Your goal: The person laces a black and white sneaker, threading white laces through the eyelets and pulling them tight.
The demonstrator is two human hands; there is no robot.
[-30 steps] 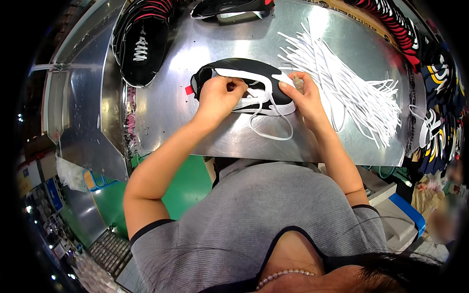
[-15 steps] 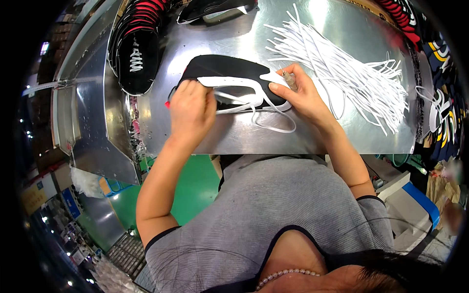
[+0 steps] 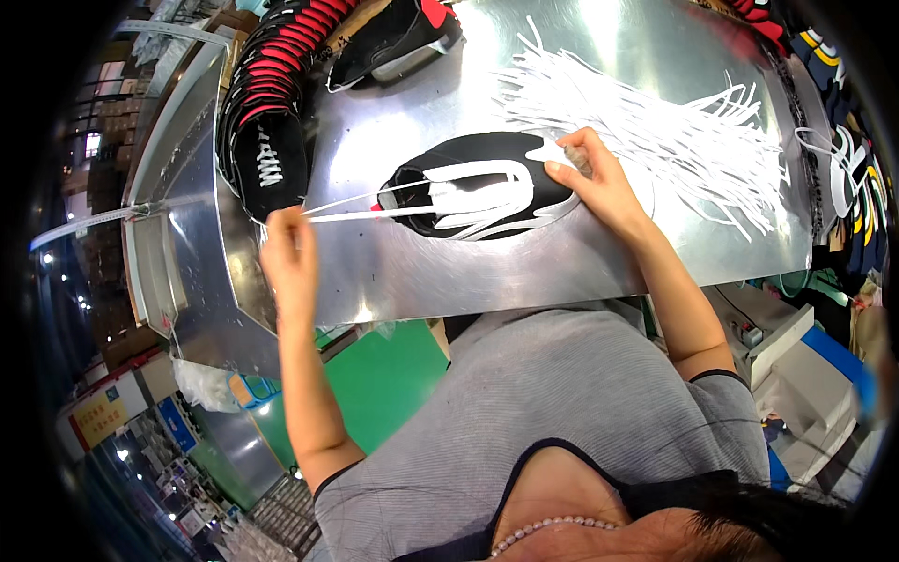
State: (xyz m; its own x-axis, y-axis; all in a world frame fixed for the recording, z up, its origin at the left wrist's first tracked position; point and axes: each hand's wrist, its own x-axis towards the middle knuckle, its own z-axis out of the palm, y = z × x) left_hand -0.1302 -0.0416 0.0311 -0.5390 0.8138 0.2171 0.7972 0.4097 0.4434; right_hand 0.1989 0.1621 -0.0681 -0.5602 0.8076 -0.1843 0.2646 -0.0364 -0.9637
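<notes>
A black shoe upper [image 3: 478,150] with a white lacing panel lies on its side on the metal table, its opening toward my left. My left hand [image 3: 288,253] is closed on a white shoelace [image 3: 351,215], drawn taut in two strands from the lacing panel. At the toe end, my right hand [image 3: 599,183] grips the upper, thumb on its white toe part. A small greyish tool-like piece [image 3: 577,161] sits between that hand's thumb and fingers; its exact kind cannot be made out.
A large bundle of white shoelaces [image 3: 646,122] spreads behind my right hand. Nested black-and-red uppers [image 3: 272,122] run along the left edge. Another black upper [image 3: 398,42] lies at the back. More uppers [image 3: 847,206] hang or stack past the right table edge.
My left hand has pulled away to the left from the upper, stretching the shoelace, whose loose loop is gone. My right hand still holds the toe end. The whole view has shifted slightly.
</notes>
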